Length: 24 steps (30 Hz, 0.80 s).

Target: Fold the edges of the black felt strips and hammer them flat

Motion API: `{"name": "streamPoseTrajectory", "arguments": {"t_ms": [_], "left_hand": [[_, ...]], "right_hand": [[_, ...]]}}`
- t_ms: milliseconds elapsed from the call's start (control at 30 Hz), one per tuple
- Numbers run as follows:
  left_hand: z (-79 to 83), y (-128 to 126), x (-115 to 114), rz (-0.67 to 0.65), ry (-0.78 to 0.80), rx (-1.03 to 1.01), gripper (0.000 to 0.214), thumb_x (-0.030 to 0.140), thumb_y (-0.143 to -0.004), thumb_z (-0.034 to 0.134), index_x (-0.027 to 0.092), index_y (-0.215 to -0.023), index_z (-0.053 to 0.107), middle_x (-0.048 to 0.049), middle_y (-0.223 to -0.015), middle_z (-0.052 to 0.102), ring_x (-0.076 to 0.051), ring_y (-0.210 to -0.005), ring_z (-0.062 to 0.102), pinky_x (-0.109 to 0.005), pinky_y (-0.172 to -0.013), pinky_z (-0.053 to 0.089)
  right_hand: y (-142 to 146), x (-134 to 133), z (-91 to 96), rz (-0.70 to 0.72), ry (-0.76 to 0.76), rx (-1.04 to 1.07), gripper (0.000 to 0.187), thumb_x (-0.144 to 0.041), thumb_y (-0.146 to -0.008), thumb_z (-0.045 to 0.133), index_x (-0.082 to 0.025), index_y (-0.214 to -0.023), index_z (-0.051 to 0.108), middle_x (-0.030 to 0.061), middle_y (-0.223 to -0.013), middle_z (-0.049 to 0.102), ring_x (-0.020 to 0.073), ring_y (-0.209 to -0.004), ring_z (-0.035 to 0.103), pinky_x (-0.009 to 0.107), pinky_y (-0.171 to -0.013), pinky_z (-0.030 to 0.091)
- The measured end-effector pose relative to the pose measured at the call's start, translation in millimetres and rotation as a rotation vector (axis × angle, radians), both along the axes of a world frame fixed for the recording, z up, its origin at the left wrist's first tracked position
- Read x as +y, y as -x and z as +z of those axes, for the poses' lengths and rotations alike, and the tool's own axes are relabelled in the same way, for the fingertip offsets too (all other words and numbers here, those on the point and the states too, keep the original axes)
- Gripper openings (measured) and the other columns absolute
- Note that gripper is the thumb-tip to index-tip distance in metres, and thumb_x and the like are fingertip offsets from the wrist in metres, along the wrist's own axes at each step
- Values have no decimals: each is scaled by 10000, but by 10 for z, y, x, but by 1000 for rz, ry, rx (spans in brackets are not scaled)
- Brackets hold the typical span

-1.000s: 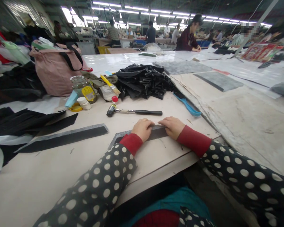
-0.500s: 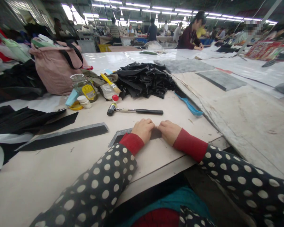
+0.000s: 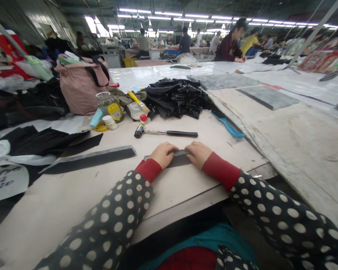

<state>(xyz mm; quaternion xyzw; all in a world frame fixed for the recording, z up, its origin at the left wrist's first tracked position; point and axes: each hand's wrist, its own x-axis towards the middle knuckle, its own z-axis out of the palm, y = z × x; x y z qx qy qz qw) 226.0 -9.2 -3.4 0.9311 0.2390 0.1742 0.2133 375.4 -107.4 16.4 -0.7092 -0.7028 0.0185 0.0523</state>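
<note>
A black strip with a grey edge [image 3: 179,159] lies flat on the board between my two hands. My left hand [image 3: 162,154] has its fingers closed on the strip's far edge, left of the middle. On the other side, my right hand [image 3: 198,153] grips the same edge with bent fingers. Both palms hide the strip's ends in part. Just beyond the hands lies a hammer [image 3: 166,132] with a black handle. A second black strip with a grey edge [image 3: 92,160] rests to the left.
A pile of black pieces [image 3: 178,98] stands at the back, with a yellow brush [image 3: 138,102], a glass jar [image 3: 103,100] and a white bottle [image 3: 110,122] beside it. A blue tool [image 3: 231,128] lies right. A pink bag [image 3: 80,88] sits back left. A co-worker [image 3: 228,47] stands across the table.
My left hand has moved a little left and my right hand slightly apart from it, so more of the strip shows between them. The view has shifted slightly left.
</note>
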Motion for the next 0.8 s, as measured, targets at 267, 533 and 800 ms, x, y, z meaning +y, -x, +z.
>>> {"name": "streamPoseTrajectory", "arguments": {"t_ms": [267,533,800], "left_hand": [[-34,-13,-12,-1,-32,-9,287,58,-663,444,194,-819,643,-16,-839,576,-155,-841,514,-290,-819,414],[14,53,37,-98,-26,40,295,68,-726,429,193,-902,631,-30,-886,564,-143,-869,511,-276,-842,403],[92,381,174,-9,77,57,256,130,-734,495,173,-962,604,-24,-876,575,-131,-853,533,-258,-826,416]], "right_hand": [[53,77,23,128,12,50,282,-57,-692,436,-117,-908,607,94,-883,549,183,-857,484,280,-794,364],[269,40,-40,95,-9,-203,284,-256,-840,376,-88,-847,605,151,-816,537,246,-837,475,352,-744,364],[242,63,-29,40,-45,-112,230,-269,-810,433,-110,-856,592,123,-853,537,226,-835,472,331,-769,367]]}}
